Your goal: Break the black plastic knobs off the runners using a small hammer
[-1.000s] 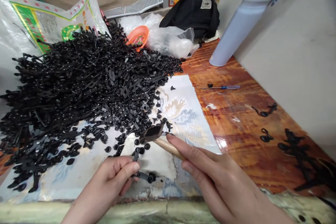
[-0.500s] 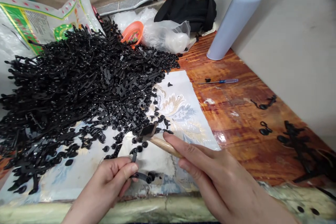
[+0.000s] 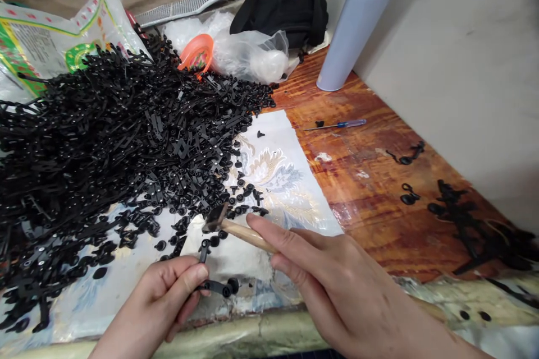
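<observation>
My right hand (image 3: 324, 275) is closed round the wooden handle of a small hammer (image 3: 248, 235). The dark hammer head is above the pale pad (image 3: 248, 262), just beyond the piece in my other hand. Between the thumb and fingers of my left hand (image 3: 174, 286) is a black plastic strap piece (image 3: 217, 287). One of its ends points up toward the hammer head, and the other sticks out to the right with round knobs. My fingers hide its middle. Loose round black caps (image 3: 214, 240) lie on the pad beside the hammer head.
A big heap of black plastic parts (image 3: 126, 134) covers the left and middle. Behind it are a printed sack (image 3: 42, 45), an orange bowl (image 3: 197, 53) and a black bag (image 3: 282, 8). A pale blue bottle (image 3: 349, 28) and a screwdriver (image 3: 351, 123) are at right on the wooden table (image 3: 357, 179).
The whole view has shifted, so most things appear further left. Both hands keep their holds on the hammer and the strap piece, with little change between them.
</observation>
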`<move>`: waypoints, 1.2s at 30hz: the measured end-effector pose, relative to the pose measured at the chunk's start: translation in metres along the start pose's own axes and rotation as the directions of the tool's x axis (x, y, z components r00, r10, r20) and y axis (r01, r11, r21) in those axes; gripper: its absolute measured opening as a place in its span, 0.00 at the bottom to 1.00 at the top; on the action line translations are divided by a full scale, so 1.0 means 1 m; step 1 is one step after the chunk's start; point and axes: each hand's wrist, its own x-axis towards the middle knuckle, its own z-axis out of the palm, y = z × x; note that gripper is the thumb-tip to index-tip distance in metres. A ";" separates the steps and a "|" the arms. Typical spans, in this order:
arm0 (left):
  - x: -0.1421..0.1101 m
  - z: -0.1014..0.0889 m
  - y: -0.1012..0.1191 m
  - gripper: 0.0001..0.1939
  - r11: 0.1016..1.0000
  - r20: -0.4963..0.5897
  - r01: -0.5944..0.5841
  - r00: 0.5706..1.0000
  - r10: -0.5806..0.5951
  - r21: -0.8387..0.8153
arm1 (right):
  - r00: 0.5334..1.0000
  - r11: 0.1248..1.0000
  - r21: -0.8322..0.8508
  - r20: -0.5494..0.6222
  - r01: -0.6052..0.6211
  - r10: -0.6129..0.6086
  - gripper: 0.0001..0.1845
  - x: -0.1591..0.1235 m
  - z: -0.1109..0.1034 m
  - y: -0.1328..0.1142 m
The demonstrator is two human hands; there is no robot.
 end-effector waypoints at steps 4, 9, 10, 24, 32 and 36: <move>-0.001 0.000 -0.002 0.32 1.000 -0.008 0.000 1.000 0.000 0.011 | 1.000 1.000 0.007 0.015 0.000 0.000 0.28 0.000 0.000 0.000; -0.002 0.001 0.000 0.31 1.000 -0.007 0.003 1.000 -0.002 0.030 | 1.000 1.000 -0.021 0.015 0.005 -0.004 0.29 -0.001 0.000 0.000; -0.002 0.001 0.000 0.31 0.999 -0.007 0.002 1.000 -0.002 0.036 | 1.000 1.000 -0.026 0.015 0.007 -0.007 0.28 -0.002 -0.001 0.000; 0.006 0.004 0.000 0.25 0.997 -0.042 -0.065 0.997 0.066 0.038 | 0.995 0.997 -0.057 0.081 0.057 -0.052 0.27 0.004 -0.006 -0.001; 0.005 0.006 -0.001 0.19 0.995 -0.039 -0.094 0.995 0.095 0.042 | 0.982 0.981 -0.109 0.119 0.158 -0.145 0.30 0.009 0.004 0.006; 0.006 0.004 0.000 0.19 0.995 -0.022 -0.082 0.996 0.083 0.062 | 0.979 0.977 -0.124 0.130 0.173 -0.157 0.31 0.012 0.003 0.007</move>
